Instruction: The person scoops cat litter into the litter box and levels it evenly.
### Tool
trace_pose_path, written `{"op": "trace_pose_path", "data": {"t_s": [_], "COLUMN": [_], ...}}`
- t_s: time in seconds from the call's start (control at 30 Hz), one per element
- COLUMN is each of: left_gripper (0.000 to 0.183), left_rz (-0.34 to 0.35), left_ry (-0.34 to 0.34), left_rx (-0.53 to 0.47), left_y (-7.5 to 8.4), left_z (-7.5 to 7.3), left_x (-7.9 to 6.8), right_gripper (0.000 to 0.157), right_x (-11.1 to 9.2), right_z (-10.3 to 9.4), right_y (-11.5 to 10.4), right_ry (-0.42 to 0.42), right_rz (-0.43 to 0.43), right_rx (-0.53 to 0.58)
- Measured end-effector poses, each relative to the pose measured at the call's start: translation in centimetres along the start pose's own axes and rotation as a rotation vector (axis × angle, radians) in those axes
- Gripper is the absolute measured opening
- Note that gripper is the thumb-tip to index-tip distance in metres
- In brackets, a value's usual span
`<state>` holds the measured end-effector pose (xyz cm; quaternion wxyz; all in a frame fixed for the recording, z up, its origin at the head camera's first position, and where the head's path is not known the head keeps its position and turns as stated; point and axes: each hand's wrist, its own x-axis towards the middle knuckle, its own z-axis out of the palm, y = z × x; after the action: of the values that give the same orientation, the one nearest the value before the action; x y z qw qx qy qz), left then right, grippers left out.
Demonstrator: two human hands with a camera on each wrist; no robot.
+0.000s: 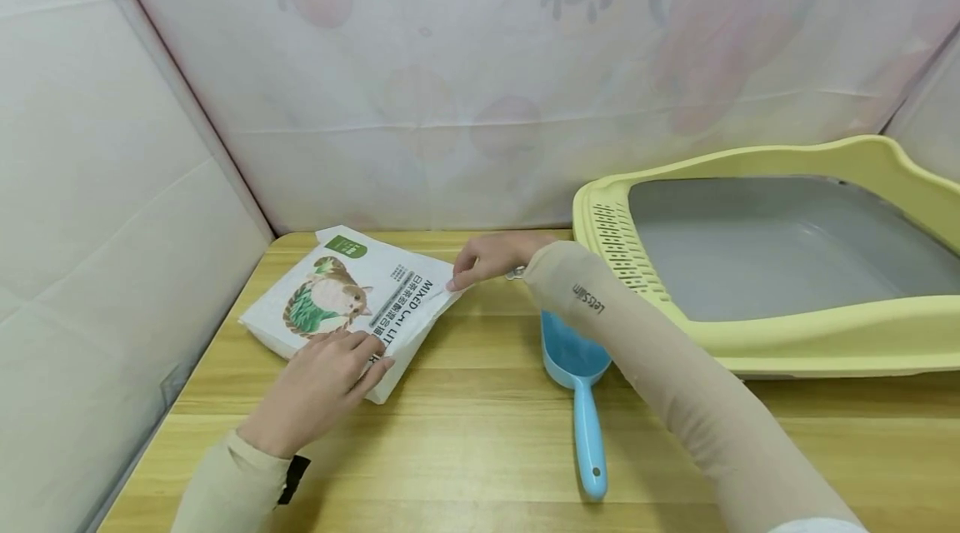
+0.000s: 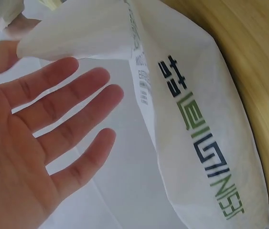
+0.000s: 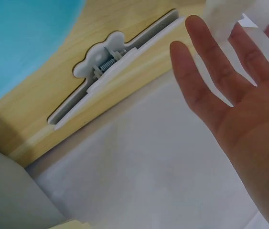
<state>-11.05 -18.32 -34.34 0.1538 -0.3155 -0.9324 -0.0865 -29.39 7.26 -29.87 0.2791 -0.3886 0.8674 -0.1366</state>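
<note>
A white cat litter bag [image 1: 345, 287], printed with a cat in a basket, lies on its side on the wooden table at the left. My left hand [image 1: 322, 383] lies over its near end, pinching the edge between thumb and fingers; its other fingers [image 2: 84, 124] spread beside the bag [image 2: 191, 119] in the left wrist view. At the far corner of the same end my right hand [image 1: 491, 256] pinches the bag, its thumb hidden in the right wrist view. Close by that hand, a grey-white sealing clip [image 3: 120, 64] with a metal spring lies on the table.
A light blue scoop [image 1: 588, 433] lies under my right forearm, its handle towards me. Beyond it at the right stands a yellow-rimmed litter box [image 1: 750, 337] with a grey inside [image 1: 765, 250]. Pale cloth walls [image 1: 420, 83] close off the back and left side.
</note>
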Motion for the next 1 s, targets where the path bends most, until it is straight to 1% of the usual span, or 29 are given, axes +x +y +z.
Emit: {"op": "trace_pose_path", "data": {"t_s": [0.1,0.23,0.3,0.4,0.47,0.53,0.57,0.63,0.73,0.8,0.87,1.0], "left_gripper": [0.008,0.005,0.005,0.007,0.010,0.013,0.014,0.016,0.020,0.025,0.031,0.036], "left_rz": [0.002,0.020,0.032,0.049,0.061,0.074,0.081,0.095,0.101,0.097,0.092,0.090], "left_ry": [-0.005,-0.008,-0.010,-0.013,-0.025,-0.039,-0.046,-0.055,-0.065,-0.075,-0.089,-0.087], "left_rx": [-0.035,-0.063,-0.072,-0.089,-0.095,-0.100,-0.098,-0.090,-0.055,-0.024,0.011,0.057], "left_y": [0.3,0.5,0.6,0.8,1.0,1.1,1.2,1.5,1.8,2.1,2.4,2.8], "left_z": [0.2,0.4,0.6,0.8,1.0,1.2,1.3,1.5,1.7,1.7,1.8,2.0], "left_x": [0.1,0.2,0.2,0.2,0.3,0.4,0.4,0.5,0.5,0.5,0.5,0.7], "right_gripper": [0.035,0.036,0.036,0.031,0.027,0.026,0.028,0.036,0.058,0.067,0.069,0.060], "right_x": [0.1,0.1,0.1,0.1,0.4,0.7,0.8,1.0,0.9,0.8,0.7,0.5], "right_z": [0.2,0.5,0.6,0.8,1.1,1.4,1.6,2.1,2.8,3.0,3.2,3.5], "right_y": [0.2,0.2,0.2,0.1,0.0,-0.2,-0.4,-0.6,-1.2,-1.6,-2.0,-2.5], "right_ry": [-0.008,-0.011,-0.010,-0.008,-0.012,-0.017,-0.018,-0.009,0.011,0.018,0.015,0.021], "right_rz": [0.006,0.026,0.030,0.032,0.041,0.062,0.076,0.097,0.126,0.136,0.139,0.103], "right_rx": [0.018,0.043,0.033,-0.025,-0.084,-0.140,-0.161,-0.213,-0.270,-0.317,-0.358,-0.435]}}
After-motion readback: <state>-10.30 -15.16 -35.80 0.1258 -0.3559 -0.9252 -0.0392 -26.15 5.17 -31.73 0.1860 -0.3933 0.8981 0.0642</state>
